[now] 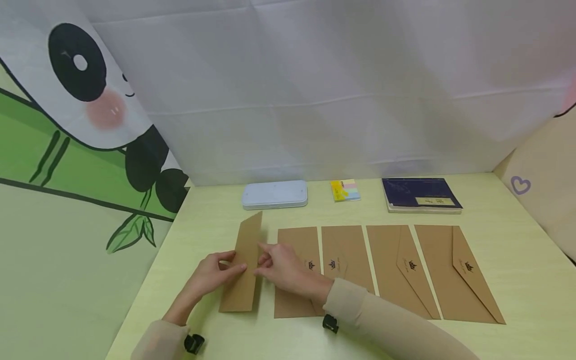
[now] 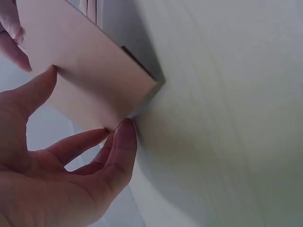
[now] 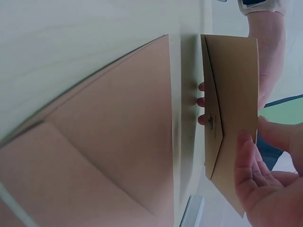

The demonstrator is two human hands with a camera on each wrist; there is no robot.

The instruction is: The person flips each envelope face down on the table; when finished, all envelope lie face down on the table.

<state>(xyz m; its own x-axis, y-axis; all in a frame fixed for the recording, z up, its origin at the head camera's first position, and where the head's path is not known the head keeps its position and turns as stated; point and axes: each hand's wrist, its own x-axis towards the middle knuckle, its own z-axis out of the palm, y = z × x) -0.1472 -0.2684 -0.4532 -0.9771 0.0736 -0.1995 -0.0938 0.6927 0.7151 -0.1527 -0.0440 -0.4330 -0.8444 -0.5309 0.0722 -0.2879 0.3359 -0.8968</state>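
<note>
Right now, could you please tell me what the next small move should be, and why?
I'd probably lower the held envelope flat: the left hand and right hand hold it steeply tilted, while the other four envelopes lie flat in a row.

brown held envelope (image 1: 247, 245), brown flat envelopes (image 1: 387, 270) with black crown prints, pale yellow desk (image 1: 517, 260), navy book (image 1: 418, 191), white case (image 1: 274, 193)
</note>
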